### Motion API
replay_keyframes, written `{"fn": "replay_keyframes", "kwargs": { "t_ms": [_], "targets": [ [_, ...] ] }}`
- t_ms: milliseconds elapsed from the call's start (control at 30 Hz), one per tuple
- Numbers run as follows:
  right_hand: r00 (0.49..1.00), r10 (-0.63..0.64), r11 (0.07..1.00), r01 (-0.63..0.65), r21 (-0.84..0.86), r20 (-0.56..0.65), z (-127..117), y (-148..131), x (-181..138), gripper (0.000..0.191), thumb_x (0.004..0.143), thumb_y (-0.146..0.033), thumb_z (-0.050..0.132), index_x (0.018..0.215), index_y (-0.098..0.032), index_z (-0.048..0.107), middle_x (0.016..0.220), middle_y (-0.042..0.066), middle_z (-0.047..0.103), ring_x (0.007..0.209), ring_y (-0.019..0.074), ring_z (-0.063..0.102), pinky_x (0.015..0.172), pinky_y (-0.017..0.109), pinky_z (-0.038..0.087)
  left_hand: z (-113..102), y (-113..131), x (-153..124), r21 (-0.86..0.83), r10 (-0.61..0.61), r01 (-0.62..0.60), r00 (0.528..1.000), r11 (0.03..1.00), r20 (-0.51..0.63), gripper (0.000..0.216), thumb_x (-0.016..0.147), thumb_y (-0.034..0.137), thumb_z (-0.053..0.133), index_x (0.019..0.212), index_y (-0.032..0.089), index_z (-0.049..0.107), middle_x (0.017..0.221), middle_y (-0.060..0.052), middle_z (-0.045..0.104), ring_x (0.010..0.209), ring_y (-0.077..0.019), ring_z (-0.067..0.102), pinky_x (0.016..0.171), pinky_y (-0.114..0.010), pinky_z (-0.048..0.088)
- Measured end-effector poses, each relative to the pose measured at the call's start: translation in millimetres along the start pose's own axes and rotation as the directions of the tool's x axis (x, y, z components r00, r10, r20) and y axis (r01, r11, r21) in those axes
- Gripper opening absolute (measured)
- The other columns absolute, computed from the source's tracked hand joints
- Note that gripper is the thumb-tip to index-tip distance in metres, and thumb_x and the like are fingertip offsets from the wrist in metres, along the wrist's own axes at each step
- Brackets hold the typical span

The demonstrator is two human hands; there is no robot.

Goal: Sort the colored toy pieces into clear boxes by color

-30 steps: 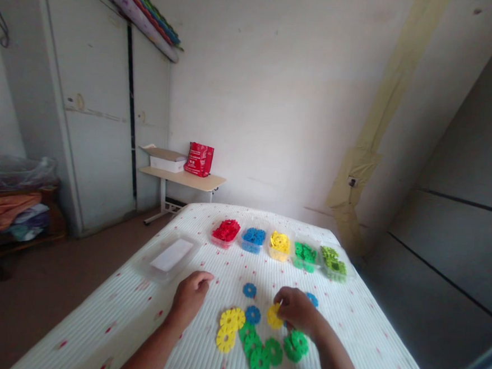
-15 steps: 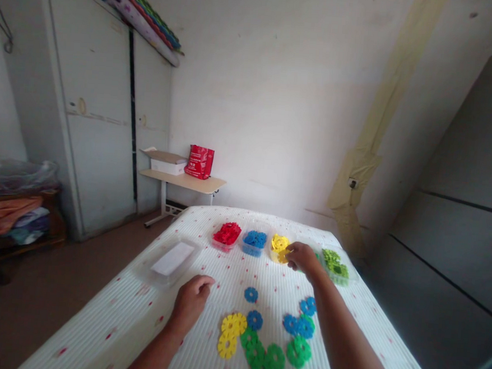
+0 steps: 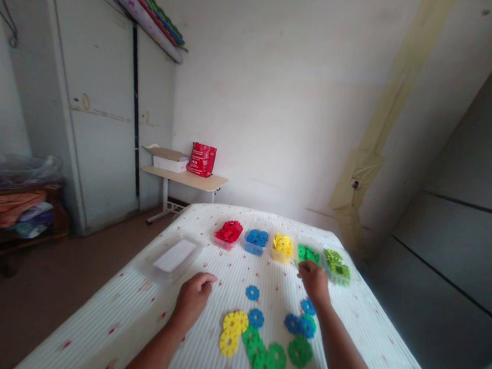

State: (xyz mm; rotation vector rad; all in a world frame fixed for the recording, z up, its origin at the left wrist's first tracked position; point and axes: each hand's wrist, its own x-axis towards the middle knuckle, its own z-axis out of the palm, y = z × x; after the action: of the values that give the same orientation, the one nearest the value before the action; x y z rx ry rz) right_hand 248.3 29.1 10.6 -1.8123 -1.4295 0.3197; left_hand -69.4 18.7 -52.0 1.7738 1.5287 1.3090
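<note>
My right hand (image 3: 314,280) hangs over the near edge of the box of green discs (image 3: 309,253), its fingers pinched together; whatever may be between them is too small to make out. On the left, my left hand (image 3: 195,294) rests by the tablecloth with its fingers curled in and nothing showing in them. Between my hands lie slotted plastic discs: overlapping yellow discs (image 3: 229,342), a group of green discs (image 3: 263,368), single blue discs (image 3: 252,292) and a blue cluster (image 3: 293,324). Another green disc (image 3: 300,352) lies near my right forearm.
Along the far side stand clear boxes with red pieces (image 3: 228,232), blue pieces (image 3: 256,238), yellow pieces (image 3: 283,244) and light green pieces (image 3: 336,263). A clear lid (image 3: 145,267) with white paper (image 3: 176,255) lies left. Behind is a small table (image 3: 208,182) with a red bag (image 3: 201,159).
My right hand has moved from the yellow box, where a yellow disc showed at its fingertips, back toward me and slightly right, uncovering the green box. My left hand stays about where it was.
</note>
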Motion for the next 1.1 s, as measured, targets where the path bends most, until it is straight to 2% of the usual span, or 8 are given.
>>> {"fn": "replay_keyframes", "kwargs": {
  "t_ms": [167,333,567,767,867,967,1100],
  "targets": [
    [0.999,-0.044,0.997,0.043,-0.064,-0.016,-21,45,-35,0.024,0.068,-0.03,0.043,0.075,-0.019,0.062,0.07,0.003,0.067,0.058,0.0162,0.061,0.059,0.025,0.044,-1,1,-1,0.04,-0.005,0.005,1.0,0.999,0.018,0.024,0.07,0.02,0.042,0.077,0.017,0.065,0.081,-0.004,0.07,0.079,-0.0161,0.064,0.075,-0.026,0.048],
    [0.994,0.073,0.994,-0.065,-0.092,0.084,-40,76,-51,0.028,0.066,-0.03,0.042,0.078,-0.017,0.064,0.064,0.002,0.067,0.052,0.0158,0.057,0.054,0.025,0.041,-1,1,0,0.074,-0.011,0.01,1.0,0.997,0.012,0.023,0.07,0.022,0.043,0.076,0.018,0.065,0.081,-0.003,0.07,0.079,-0.0155,0.064,0.073,-0.024,0.049],
    [0.956,0.051,0.957,0.036,-0.289,0.289,-38,64,-59,0.017,0.064,-0.025,0.049,0.067,-0.019,0.065,0.065,0.001,0.065,0.064,0.0148,0.057,0.056,0.022,0.035,-2,-1,0,0.09,-0.015,0.013,1.0,0.996,0.027,0.026,0.07,0.023,0.041,0.079,0.018,0.065,0.079,-0.003,0.07,0.074,-0.0157,0.064,0.07,-0.024,0.05],
    [0.961,0.093,0.92,0.017,-0.391,0.261,-24,57,-65,0.007,0.059,-0.023,0.056,0.064,-0.019,0.056,0.062,-0.002,0.058,0.057,0.0117,0.049,0.05,0.022,0.025,-1,-2,0,0.088,0.001,-0.002,1.0,0.996,0.016,0.026,0.069,0.025,0.042,0.078,0.018,0.065,0.081,-0.003,0.07,0.076,-0.0161,0.064,0.073,-0.025,0.049],
    [0.967,0.107,0.96,-0.041,-0.276,0.231,-19,57,-63,0.01,0.053,-0.017,0.057,0.06,-0.019,0.049,0.056,-0.004,0.052,0.055,0.0102,0.045,0.049,0.021,0.024,0,-4,0,0.08,-0.003,0.001,1.0,0.997,0.02,0.026,0.069,0.025,0.042,0.078,0.018,0.065,0.081,-0.003,0.07,0.077,-0.0161,0.064,0.073,-0.025,0.049],
    [0.953,0.149,0.988,-0.156,0.004,0.265,-19,55,-62,0.014,0.053,-0.018,0.056,0.057,-0.019,0.043,0.048,-0.007,0.044,0.046,0.0077,0.039,0.045,0.021,0.024,0,-6,1,0.078,-0.004,0.002,1.0,0.997,0.016,0.026,0.068,0.025,0.042,0.077,0.019,0.065,0.08,-0.003,0.07,0.077,-0.0162,0.064,0.073,-0.025,0.049],
    [0.928,0.174,0.898,-0.287,0.334,0.328,-27,52,-64,0.02,0.059,-0.033,0.056,0.057,-0.021,0.04,0.039,-0.009,0.037,0.036,0.0059,0.031,0.038,0.02,0.019,0,-4,1,0.08,-0.006,0.005,1.0,0.997,0.013,0.026,0.068,0.026,0.042,0.078,0.019,0.066,0.081,-0.003,0.07,0.077,-0.0162,0.064,0.073,-0.025,0.049]
  ]
}}
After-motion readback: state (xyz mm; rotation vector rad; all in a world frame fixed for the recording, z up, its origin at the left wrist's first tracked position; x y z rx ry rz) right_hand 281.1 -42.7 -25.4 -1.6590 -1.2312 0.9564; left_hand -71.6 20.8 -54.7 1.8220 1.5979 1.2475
